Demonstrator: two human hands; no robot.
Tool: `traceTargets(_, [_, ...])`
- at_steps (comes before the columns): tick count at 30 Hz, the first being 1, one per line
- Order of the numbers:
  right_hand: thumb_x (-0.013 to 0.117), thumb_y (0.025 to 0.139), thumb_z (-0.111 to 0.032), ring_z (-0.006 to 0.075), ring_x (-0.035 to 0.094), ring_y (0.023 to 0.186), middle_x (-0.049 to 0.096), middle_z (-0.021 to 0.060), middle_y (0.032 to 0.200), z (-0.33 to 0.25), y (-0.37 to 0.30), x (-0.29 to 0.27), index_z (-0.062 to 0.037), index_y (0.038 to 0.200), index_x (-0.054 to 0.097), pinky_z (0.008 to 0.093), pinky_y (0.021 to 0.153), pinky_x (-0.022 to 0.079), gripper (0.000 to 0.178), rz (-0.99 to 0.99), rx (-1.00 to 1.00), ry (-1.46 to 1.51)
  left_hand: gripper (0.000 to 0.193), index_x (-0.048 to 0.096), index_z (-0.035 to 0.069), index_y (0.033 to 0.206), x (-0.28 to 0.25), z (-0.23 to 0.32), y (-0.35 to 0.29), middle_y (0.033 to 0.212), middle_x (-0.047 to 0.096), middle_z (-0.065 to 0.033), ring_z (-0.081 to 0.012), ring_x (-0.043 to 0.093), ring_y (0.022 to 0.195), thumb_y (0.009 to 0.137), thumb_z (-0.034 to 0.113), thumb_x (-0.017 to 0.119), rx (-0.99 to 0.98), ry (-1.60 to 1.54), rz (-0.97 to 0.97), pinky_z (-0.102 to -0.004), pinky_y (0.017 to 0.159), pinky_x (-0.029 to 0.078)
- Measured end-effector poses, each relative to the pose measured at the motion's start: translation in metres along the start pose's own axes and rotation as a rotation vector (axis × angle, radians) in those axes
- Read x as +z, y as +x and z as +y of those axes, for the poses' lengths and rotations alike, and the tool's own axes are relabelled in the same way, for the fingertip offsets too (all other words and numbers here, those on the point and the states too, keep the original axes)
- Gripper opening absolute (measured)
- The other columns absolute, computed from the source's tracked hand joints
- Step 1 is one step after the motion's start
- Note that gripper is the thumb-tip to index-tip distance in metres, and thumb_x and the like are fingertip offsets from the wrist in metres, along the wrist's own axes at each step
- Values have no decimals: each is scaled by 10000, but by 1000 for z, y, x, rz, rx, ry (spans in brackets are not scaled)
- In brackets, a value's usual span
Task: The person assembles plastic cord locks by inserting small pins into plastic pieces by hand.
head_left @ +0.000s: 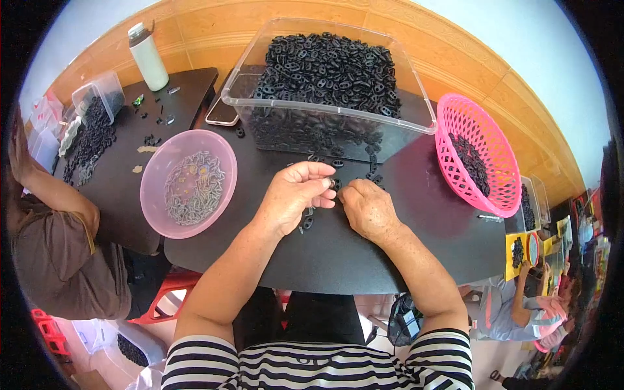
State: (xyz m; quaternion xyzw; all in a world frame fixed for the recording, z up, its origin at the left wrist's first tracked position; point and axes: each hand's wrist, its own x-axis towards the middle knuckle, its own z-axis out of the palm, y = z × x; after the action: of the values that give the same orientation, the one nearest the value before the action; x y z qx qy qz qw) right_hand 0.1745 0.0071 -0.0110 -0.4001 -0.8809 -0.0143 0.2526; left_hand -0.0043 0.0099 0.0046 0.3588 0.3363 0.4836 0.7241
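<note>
Over the middle of the dark table, my left hand (296, 198) pinches a small black two-hole piece (337, 184) between thumb and fingertips. A tiny shiny bit shows at its near side, too small to name. Close beside it on the right, my right hand (368, 209) is closed, fingers curled down; whatever they hold is hidden. Loose black two-hole pieces (307, 223) lie on the table under my left hand, with more just beyond both hands. To the left, a pink bowl (151, 207) contains many small grey, screw-like parts (195, 188).
A clear plastic bin (338, 107) heaped with black pieces stands beyond my hands. A phone (223, 112) lies beside it. At right is a pink basket (448, 153) of black pieces. Someone in a brown shirt (71, 260) sits at left, near a white bottle (149, 62). Other people work far right.
</note>
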Motion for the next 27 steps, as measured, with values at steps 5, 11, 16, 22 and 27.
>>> traceTargets(5, [541, 783, -97, 287, 564, 766, 564, 124, 793, 4, 4, -12, -23, 818, 558, 346, 690, 453, 83, 71, 421, 490, 177, 550, -20, 990, 3, -7, 0, 872, 575, -79, -150, 589, 731, 820, 26, 543, -66, 18, -12, -278, 646, 521])
traceTargets(11, [552, 802, -119, 258, 560, 749, 563, 117, 771, 0, 7, -23, -15, 802, 540, 336, 680, 441, 104, 12, 478, 624, 203, 530, 2, 1006, 8, -13, 2, 864, 567, -66, -153, 589, 721, 805, 20, 554, -81, 109, -15, -266, 627, 514])
traceTargets(16, [550, 804, -121, 260, 559, 754, 567, 113, 767, 2, 6, -19, -14, 795, 532, 342, 680, 439, 109, 19, 422, 630, 211, 522, 8, 1012, 9, -15, 3, 864, 565, -67, -148, 583, 727, 804, 18, 554, -64, 121, -21, -262, 630, 510])
traceTargets(22, [551, 803, -124, 269, 558, 753, 565, 112, 762, 2, 5, -20, -16, 798, 534, 348, 682, 437, 109, 28, 430, 610, 205, 520, 3, 1007, 9, -15, 2, 865, 564, -70, -146, 581, 728, 805, 13, 551, -66, 129, -20, -262, 630, 508])
traceTargets(27, [555, 799, -122, 271, 557, 752, 565, 113, 764, 1, 6, -20, -18, 803, 540, 350, 681, 438, 105, 20, 428, 600, 215, 514, 0, 1016, 9, -16, 3, 865, 564, -74, -151, 582, 729, 805, 13, 553, -64, 127, -28, -267, 637, 509])
